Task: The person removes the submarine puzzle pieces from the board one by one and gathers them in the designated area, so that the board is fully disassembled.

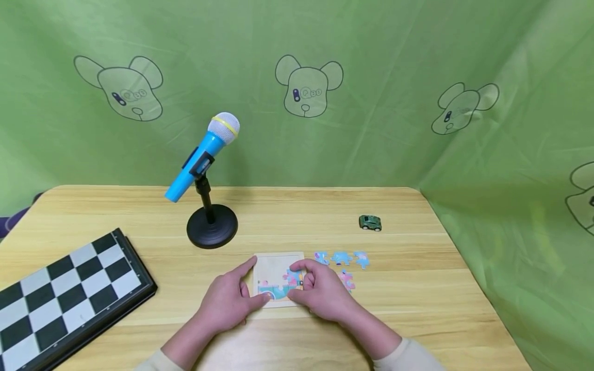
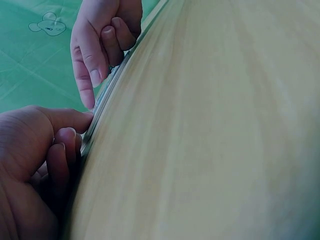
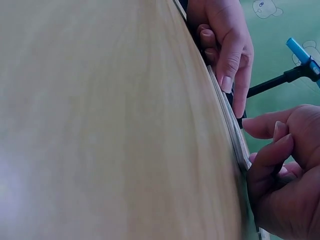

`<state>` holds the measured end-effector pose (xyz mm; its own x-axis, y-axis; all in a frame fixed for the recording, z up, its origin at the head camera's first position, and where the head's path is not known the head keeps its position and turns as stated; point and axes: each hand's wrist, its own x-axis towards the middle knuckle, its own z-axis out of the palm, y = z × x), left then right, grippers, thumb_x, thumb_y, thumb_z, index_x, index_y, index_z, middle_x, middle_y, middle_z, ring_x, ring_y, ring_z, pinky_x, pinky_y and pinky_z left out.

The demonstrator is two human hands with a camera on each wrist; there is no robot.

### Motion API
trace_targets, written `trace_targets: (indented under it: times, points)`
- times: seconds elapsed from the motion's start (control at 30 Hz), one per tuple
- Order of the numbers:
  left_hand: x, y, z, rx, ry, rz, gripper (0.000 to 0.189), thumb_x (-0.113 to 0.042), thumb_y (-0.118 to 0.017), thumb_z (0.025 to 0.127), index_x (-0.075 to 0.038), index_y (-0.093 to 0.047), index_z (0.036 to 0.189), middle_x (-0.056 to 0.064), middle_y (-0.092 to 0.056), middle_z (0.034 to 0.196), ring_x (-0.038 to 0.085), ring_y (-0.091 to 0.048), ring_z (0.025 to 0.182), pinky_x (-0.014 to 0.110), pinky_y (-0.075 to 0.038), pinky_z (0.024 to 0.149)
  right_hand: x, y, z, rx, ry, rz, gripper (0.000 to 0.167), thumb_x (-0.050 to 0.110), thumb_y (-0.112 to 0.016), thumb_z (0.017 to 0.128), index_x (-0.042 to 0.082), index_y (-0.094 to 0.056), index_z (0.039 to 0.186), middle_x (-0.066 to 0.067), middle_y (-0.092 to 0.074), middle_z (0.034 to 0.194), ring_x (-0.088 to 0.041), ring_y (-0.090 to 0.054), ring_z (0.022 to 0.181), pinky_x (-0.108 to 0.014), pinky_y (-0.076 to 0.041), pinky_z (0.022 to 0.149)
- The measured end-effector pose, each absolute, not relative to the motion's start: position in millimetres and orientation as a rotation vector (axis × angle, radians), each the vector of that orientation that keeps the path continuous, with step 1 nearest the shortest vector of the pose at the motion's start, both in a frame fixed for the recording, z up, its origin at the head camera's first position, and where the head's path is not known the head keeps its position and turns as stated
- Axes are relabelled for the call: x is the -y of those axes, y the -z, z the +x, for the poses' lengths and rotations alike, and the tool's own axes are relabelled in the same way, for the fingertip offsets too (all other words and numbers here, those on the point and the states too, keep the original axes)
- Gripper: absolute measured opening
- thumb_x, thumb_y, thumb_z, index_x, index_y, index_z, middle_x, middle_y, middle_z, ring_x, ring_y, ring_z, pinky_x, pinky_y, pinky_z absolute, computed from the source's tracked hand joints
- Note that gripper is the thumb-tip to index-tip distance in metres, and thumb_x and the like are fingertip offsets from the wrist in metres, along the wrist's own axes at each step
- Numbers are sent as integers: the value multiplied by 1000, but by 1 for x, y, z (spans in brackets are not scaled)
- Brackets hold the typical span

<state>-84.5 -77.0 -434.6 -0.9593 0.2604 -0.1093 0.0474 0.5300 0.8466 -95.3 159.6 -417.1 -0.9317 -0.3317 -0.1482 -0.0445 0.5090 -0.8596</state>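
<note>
A shallow jigsaw tray (image 1: 271, 263) with a pale frame lies in front of me, with teal and white pieces (image 1: 278, 291) along its near side. My left hand (image 1: 227, 299) holds the tray's left side, its index finger at the far corner and its thumb over the near pieces. On the tray's right side, my right hand (image 1: 325, 288) holds a pink and blue jigsaw piece (image 1: 293, 277) between index finger and thumb; its other fingers are curled. Both wrist views catch the left hand (image 2: 30, 155) and right hand (image 3: 285, 175) at the tray's edge, the pieces hidden.
Several loose jigsaw pieces (image 1: 342, 258) lie right of the tray, one (image 1: 346, 279) partly beside my right hand. A green toy car (image 1: 370, 222) stands beyond them. A blue microphone (image 1: 199, 159) on a black stand (image 1: 212, 226) is at back left, a checkered board (image 1: 69, 288) at left.
</note>
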Motion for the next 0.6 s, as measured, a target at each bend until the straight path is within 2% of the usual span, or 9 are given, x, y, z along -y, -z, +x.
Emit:
trace_targets:
  times: [0.33,0.6]
  points:
    - [76,433,-85,-2551,-1396,261,85,-32,-83,83,-5,-42,152,-3,-55,55,14,-54,35,31,-43,44,-157,417,-94,-2512,1351,-256,50,8,-84,79,4,-60,123,0,-49,62,-13,-44,52,-28,-41,52]
    - [76,434,-84,-2566,-1392,261,85,-31,-84,82,-5,-43,151,-4,-55,55,13,-54,36,30,-44,45,-156,415,-94,-2513,1342,-254,49,7,-83,80,7,-57,121,2,-47,60,-11,-43,50,-29,-43,54]
